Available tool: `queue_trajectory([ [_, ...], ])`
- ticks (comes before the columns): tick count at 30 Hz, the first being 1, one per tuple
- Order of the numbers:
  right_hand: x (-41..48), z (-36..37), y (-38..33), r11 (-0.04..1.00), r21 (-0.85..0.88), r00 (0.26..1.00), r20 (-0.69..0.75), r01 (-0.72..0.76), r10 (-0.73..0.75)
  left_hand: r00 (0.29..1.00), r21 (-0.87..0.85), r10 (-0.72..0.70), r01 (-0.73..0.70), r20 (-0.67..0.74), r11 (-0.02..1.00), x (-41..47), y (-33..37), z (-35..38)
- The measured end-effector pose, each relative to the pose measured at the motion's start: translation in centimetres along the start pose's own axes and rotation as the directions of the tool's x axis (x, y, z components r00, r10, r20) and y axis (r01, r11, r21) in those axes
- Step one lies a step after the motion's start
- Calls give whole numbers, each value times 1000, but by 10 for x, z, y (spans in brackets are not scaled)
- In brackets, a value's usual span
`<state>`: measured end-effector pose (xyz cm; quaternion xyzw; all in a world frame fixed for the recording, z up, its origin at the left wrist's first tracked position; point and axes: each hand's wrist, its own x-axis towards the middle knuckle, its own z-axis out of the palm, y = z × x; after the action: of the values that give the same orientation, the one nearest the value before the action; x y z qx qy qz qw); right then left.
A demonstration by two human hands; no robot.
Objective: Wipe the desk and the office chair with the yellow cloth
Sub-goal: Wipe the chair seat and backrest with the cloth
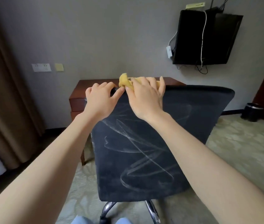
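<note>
Both bare hands work along the top edge of the black office chair [152, 143], whose backrest faces the camera and carries pale, chalky swirl marks. Clenched around the bunched yellow cloth [124, 80], the right hand [145, 97] presses it onto that top edge, a lump of cloth poking out by the fingertips. Just beside it, the left hand [101, 101] grips the same edge bare, fingers curled over. Behind the chair stands the reddish-brown wooden desk [95, 84] against the grey wall. On the wall hang a dark screen [192, 38] with white and black cables, a white socket plate [41, 67] and a yellow sticky note [59, 67]; no writing on any of them can be read. A black waste bin [251, 112] sits on the carpet at right.
</note>
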<state>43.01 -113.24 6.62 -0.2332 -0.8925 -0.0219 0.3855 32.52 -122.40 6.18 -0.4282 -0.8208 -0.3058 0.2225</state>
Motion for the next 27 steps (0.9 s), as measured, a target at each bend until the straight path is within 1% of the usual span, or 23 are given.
queue_trajectory([
  [3, -12, 13, -8, 986, -64, 987, -39, 154, -157, 999, -68, 22, -20, 26, 997, -3, -7, -2],
  [7, -11, 17, 20, 949, -121, 942, -141, 290, -305, 997, -107, 80, -81, -9, 991, -4, -9, 0],
  [11, -8, 19, 44, 943, -134, 904, -272, 305, -331, 995, -131, 96, -98, -21, 986, -2, -13, 1],
  [14, -8, 20, 68, 943, -169, 877, -351, 286, -328, 993, -118, 87, -96, -77, 988, -4, -13, 6],
  [17, -7, 17, 94, 969, -135, 874, -421, 205, -243, 988, -132, 40, -60, -150, 989, -6, -9, 11],
  [20, -6, 13, 124, 995, -66, 872, -479, 80, -103, 973, -118, 49, -77, -224, 990, -7, -8, 16],
  [21, -6, 13, 134, 999, -37, 874, -484, 23, -38, 969, -105, 65, -93, -240, 990, -8, -7, 17],
  [23, -6, 11, 153, 990, 69, 865, -482, -119, 138, 960, -70, 98, -120, -261, 990, -9, -9, 20],
  [25, -5, 10, 170, 947, 200, 820, -476, -251, 318, 952, -38, 124, -140, -278, 989, -10, -12, 21],
  [27, -4, 8, 187, 886, 319, 777, -436, -338, 454, 947, -15, 144, -154, -286, 988, -10, -12, 22],
])
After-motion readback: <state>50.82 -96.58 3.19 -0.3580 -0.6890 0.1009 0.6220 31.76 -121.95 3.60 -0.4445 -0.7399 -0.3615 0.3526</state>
